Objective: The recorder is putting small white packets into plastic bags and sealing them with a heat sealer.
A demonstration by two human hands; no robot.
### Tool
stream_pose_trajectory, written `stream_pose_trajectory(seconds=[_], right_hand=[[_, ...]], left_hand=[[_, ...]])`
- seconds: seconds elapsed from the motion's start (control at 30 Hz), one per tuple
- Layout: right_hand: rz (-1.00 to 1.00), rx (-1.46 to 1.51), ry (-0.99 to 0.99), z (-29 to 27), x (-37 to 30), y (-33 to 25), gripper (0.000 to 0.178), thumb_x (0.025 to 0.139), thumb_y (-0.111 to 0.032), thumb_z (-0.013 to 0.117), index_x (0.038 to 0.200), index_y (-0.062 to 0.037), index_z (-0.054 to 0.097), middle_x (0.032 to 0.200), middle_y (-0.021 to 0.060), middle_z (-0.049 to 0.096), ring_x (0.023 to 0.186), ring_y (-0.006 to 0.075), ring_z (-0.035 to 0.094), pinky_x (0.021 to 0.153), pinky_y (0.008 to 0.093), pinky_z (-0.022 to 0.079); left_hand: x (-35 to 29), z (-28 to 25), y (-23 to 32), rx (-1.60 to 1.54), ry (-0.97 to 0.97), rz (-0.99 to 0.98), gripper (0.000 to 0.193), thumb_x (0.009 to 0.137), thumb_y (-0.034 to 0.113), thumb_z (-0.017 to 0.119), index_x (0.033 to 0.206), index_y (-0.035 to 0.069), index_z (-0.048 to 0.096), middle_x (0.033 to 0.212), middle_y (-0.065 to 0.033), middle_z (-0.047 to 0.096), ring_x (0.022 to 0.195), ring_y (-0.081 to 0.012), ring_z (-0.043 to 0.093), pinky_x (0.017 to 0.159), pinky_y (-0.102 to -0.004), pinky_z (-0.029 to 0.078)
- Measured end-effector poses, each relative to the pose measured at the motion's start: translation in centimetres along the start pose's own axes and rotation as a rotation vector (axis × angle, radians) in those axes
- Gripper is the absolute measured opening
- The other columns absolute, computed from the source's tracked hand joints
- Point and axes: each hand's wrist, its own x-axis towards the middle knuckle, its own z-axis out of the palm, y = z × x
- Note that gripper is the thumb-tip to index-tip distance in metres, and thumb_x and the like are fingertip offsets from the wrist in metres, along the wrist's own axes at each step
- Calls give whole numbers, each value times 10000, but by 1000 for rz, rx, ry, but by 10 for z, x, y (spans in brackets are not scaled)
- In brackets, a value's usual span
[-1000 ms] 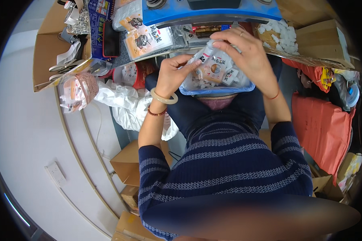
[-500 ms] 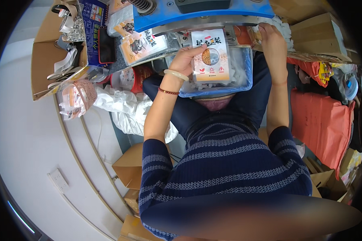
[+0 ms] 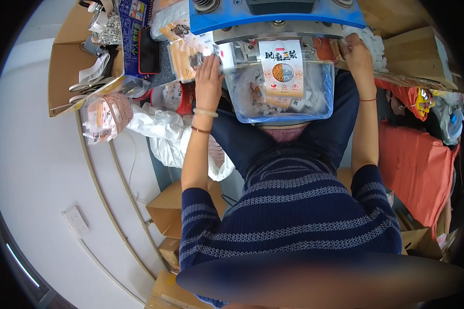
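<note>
A white and orange flat printed pouch (image 3: pixel 282 85) with a round window lies under the front edge of the blue press (image 3: pixel 283 19), overhanging the bin below. To its left, my left hand (image 3: pixel 209 77) rests over a pile of similar pouches (image 3: pixel 184 51), fingers stretched out and slightly blurred. Whether it touches a pouch I cannot tell. At the press's right end is my right hand (image 3: pixel 358 54), its fingers curled in beside a small cardboard box (image 3: pixel 339 54). What those fingers hold, if anything, is hidden.
Between my legs stands a bin with a blue rim (image 3: pixel 279 121), holding white plastic scraps and printed pieces. A dark phone (image 3: pixel 149 54) and an open carton (image 3: pixel 67 77) are at the left. Clear-wrapped white pieces (image 3: pixel 374 46) and another carton (image 3: pixel 415 56) sit at the right.
My left hand has let go of the pouch and moved left to the pile, fingers straightening. The pouch stays under the press. My right hand remains at the press's right end.
</note>
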Motion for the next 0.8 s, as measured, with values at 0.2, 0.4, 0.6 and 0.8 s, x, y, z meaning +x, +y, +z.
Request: stream_pose_trajectory(seconds=[0.2, 0.4, 0.6, 0.8], right_hand=[[-69, 83, 167, -10, -8, -8, 262, 902, -120, 565, 1156, -67, 598, 1116, 199, 609, 1004, 381, 605, 832, 409, 485], [-122, 153, 256, -23, -20, 7, 216, 929, -79, 548, 1127, -48, 629, 1153, 167, 592, 1026, 345, 595, 862, 365, 480], [-233, 383, 193, -59, -42, -58, 196, 913, -46, 581, 1096, -37, 651, 1081, 124, 620, 1016, 251, 603, 846, 325, 487], [-274, 789, -142, -46, -83, -142, 189, 846, -40, 677, 1034, -32, 685, 1017, 84, 672, 927, 201, 631, 825, 286, 487]], left_hand=[[14, -3, 0, -169, 162, -167, 315, 738, -71, 598, 1017, 52, 677, 963, -136, 675, 903, -332, 617, 853, -405, 481], [23, 2, 7, -282, 205, -168, 373, 710, -53, 630, 1078, 11, 636, 897, -142, 631, 865, -340, 571, 823, -411, 467], [7, -29, 5, -309, 234, -273, 288, 766, -75, 593, 1012, 8, 716, 940, -107, 692, 842, -213, 652, 771, -298, 508], [29, -75, 75, -1144, -1, -636, 212, 817, -50, 666, 1025, -45, 709, 898, -30, 697, 777, -65, 598, 688, -188, 469]])
